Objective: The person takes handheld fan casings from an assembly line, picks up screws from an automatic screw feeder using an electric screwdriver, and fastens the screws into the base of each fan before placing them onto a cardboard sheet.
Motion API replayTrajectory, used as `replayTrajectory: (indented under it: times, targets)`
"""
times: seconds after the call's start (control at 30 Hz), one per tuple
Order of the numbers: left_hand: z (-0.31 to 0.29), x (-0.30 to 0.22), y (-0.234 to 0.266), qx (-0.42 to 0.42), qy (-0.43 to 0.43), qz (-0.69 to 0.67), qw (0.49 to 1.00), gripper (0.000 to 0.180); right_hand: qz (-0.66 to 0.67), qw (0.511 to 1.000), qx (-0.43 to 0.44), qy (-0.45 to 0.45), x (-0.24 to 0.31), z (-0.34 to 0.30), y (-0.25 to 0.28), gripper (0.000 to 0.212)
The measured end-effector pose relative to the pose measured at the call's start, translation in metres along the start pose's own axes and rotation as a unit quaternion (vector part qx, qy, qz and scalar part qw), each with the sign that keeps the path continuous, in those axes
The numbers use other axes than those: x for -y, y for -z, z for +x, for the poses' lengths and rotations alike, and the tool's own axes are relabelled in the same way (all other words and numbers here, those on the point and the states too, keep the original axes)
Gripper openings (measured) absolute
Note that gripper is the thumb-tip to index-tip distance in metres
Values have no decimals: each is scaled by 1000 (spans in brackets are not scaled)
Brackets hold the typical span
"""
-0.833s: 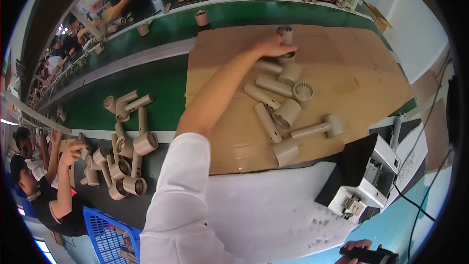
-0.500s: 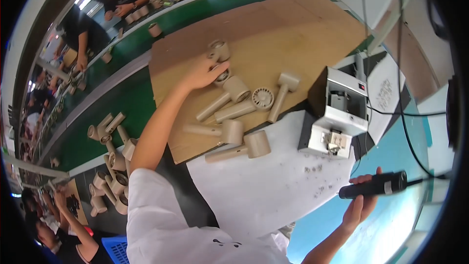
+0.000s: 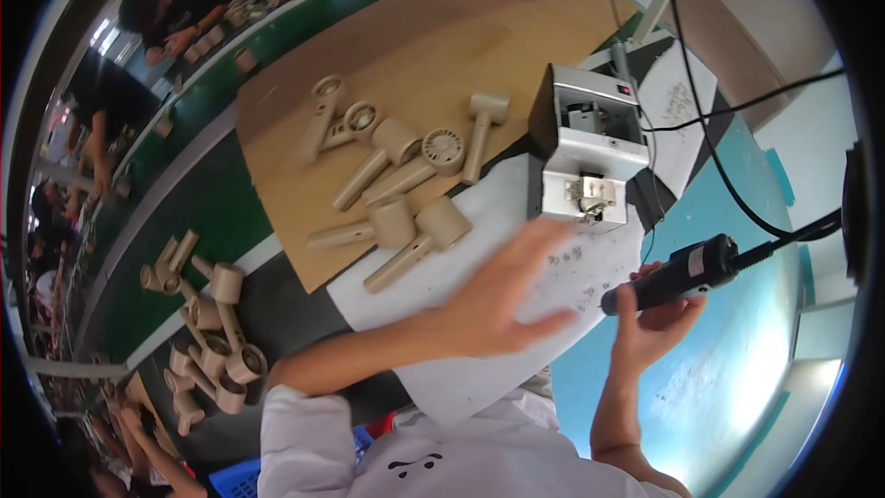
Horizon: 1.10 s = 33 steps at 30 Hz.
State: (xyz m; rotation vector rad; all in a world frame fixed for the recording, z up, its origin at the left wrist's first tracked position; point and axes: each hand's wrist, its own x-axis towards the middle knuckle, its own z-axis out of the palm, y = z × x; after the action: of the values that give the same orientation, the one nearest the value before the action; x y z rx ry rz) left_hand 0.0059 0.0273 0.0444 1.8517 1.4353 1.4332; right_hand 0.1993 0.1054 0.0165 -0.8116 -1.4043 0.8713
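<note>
My left hand (image 3: 502,300), smeared by motion, hangs over the white sheet (image 3: 502,198) with fingers and thumb apart and nothing in it. Its fingertips are near the front of a metal screw feeder box (image 3: 590,120). In my right hand (image 3: 650,332) is a black electric screwdriver (image 3: 678,277), held sideways with its tip toward the sheet and its cable running off right. Several tan handheld fan bodies lie left of the feeder. One with a round slotted grille (image 3: 443,151) is among them, and another fan body (image 3: 442,224) rests partly on the sheet.
Brown cardboard (image 3: 461,28) covers much of the bench. More tan fan bodies (image 3: 217,355) are piled at the left, above a blue basket (image 3: 241,480). Beyond a green conveyor (image 3: 198,198), other people handle similar parts. Black cables (image 3: 714,166) hang on the right.
My left hand has left the fan bodies at the far side and swung right and nearer, toward the feeder. The screwdriver stays in my right hand, and the view has shifted.
</note>
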Motion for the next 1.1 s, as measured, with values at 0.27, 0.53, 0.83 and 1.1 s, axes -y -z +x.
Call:
replayTrajectory:
  times: [0.27,0.53,0.83,1.1]
  targets:
    - [-7,-13,-86,-44,-11,-211,976,56,64,989,121,-50,11,-32,14,77]
    - [-27,-10,-82,-38,73,-333,939,66,134,951,277,6,-15,-6,15,80]
    - [-22,10,-66,214,239,-583,746,64,135,953,182,-199,-22,-14,40,90]
    - [-34,19,-125,-20,-68,-321,945,15,217,849,451,169,11,-4,-35,62]
